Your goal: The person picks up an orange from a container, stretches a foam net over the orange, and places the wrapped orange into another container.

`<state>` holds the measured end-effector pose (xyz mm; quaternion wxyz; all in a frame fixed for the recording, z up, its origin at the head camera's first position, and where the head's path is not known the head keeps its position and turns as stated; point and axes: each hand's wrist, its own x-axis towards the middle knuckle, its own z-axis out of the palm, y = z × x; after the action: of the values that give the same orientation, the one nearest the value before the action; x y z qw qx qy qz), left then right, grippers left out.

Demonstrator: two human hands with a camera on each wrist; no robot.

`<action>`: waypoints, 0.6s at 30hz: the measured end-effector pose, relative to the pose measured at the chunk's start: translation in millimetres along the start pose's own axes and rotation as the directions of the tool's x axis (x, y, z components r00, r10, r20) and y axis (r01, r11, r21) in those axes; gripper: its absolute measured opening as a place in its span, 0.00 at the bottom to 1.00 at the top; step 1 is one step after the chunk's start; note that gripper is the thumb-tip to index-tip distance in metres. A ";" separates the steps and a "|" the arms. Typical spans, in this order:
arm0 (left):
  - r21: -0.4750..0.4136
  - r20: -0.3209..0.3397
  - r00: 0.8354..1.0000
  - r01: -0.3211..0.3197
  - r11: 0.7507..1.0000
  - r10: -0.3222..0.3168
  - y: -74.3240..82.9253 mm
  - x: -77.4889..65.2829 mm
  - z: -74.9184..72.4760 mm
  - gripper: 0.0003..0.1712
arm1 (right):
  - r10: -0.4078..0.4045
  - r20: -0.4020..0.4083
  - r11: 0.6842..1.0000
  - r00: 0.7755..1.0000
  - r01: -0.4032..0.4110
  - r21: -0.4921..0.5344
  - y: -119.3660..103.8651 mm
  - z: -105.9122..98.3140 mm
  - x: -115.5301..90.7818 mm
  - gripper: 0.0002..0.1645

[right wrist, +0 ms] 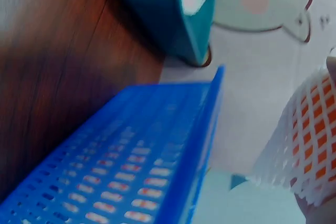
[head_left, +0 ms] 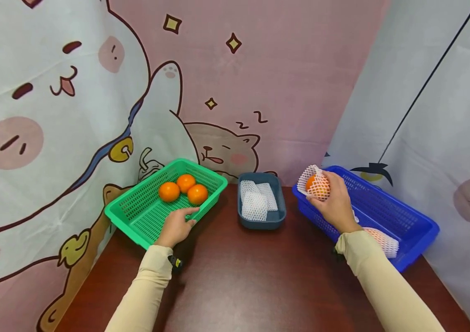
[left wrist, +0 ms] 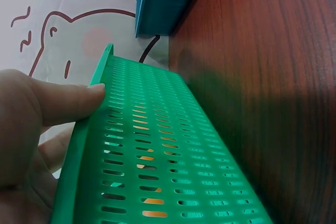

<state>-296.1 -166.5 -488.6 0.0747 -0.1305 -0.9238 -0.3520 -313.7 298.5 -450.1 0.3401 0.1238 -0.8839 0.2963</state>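
My left hand (head_left: 175, 227) is at the near right rim of the green basket (head_left: 135, 240). In the left wrist view the thumb lies outside the rim and the fingers reach behind it, so the hand holds the edge. Inside that basket are three bare oranges (head_left: 169, 192). My right hand (head_left: 336, 203) grips an orange (head_left: 318, 186) in a white foam net sleeve (right wrist: 299, 140), above the far left corner of the blue basket (head_left: 419, 230). Netted fruit (head_left: 384, 240) lies in the blue basket, partly hidden by the right forearm.
Between the baskets stands a small dark blue-grey bin (head_left: 263, 225) holding several white foam nets (head_left: 255, 205). All stand on a dark brown wooden table (head_left: 255, 276). A cartoon-printed cloth (head_left: 284, 92) hangs behind the table.
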 end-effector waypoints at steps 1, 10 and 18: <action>-0.001 0.001 1.000 0.001 1.000 -0.001 0.1 0.1 -0.2 0.26 | 0.025 -0.002 1.000 1.000 -0.025 -0.012 5.7 0.7 2.2 0.52; 0.008 -0.016 1.000 0.006 1.000 -0.006 -1.0 0.8 0.2 0.26 | 0.262 0.080 0.962 0.962 -0.254 -0.101 32.6 22.7 17.7 0.49; 0.012 -0.009 1.000 0.030 0.999 -0.030 -0.1 0.1 1.8 0.26 | 0.448 0.289 0.892 0.846 -0.404 -0.200 49.6 35.4 19.8 0.52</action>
<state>-296.3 -165.3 -490.0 0.0741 -0.1147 -0.9275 -0.3481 -367.8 316.0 -479.4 0.1213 -0.0511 -0.9507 0.2809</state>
